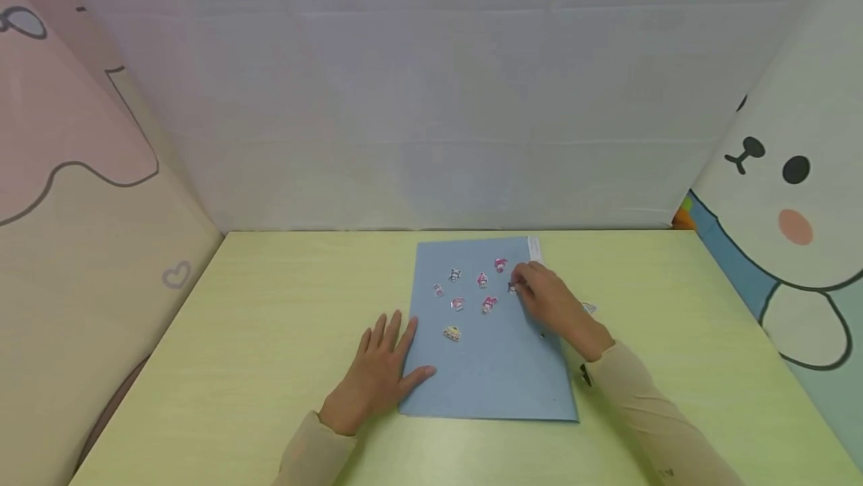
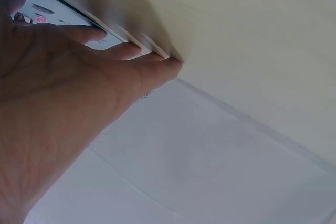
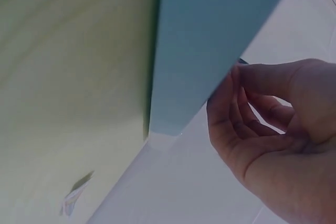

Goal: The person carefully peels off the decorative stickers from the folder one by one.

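Head: sticker (image 1: 512,289) (partly hidden); right hand (image 1: 549,302) pinches it.

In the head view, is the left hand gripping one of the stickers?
No, the left hand lies spread at the left edge of the blue folder, apart from the yellowish sticker nearest it.

We see a pale yellow-green worktop (image 1: 303,284) with a creased whitish sheet (image 1: 431,96) behind it. On our right rises a cartoon-animal panel (image 1: 755,224), on our left a pink-and-cream panel (image 1: 88,246).
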Available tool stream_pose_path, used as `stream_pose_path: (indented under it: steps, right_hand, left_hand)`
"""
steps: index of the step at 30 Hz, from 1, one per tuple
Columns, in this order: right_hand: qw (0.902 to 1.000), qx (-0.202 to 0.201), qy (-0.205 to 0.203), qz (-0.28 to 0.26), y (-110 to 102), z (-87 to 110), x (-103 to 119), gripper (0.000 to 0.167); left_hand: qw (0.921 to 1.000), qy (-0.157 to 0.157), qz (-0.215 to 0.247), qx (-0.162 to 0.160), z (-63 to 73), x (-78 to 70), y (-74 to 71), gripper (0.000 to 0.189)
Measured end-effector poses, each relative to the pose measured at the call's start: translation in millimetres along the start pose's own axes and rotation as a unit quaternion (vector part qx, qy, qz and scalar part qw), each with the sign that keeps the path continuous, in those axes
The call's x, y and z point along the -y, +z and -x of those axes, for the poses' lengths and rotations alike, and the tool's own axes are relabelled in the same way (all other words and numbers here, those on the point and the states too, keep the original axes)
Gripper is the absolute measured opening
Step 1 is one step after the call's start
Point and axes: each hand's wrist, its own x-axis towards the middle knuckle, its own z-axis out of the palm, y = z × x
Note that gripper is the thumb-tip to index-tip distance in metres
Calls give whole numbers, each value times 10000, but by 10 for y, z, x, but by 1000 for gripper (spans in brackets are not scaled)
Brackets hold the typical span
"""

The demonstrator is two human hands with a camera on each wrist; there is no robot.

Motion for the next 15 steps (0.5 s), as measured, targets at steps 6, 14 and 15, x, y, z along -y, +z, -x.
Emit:
stream_pose_path:
  steps: [6, 14, 15]
  right_hand:
    - [9999, -113, 116, -60, -53, 55, -41, 10]
    - [9995, -110, 218, -204, -110, 105, -72, 8]
    - [9994, -103, 251, -213, -115, 111, -78, 8]
  left_hand:
    - [10000, 25, 39, 24, 16, -10, -13, 79]
    - [10000, 41, 5, 4, 1, 3, 6, 79]
    - [10000, 36, 8, 10, 1, 5, 8, 79]
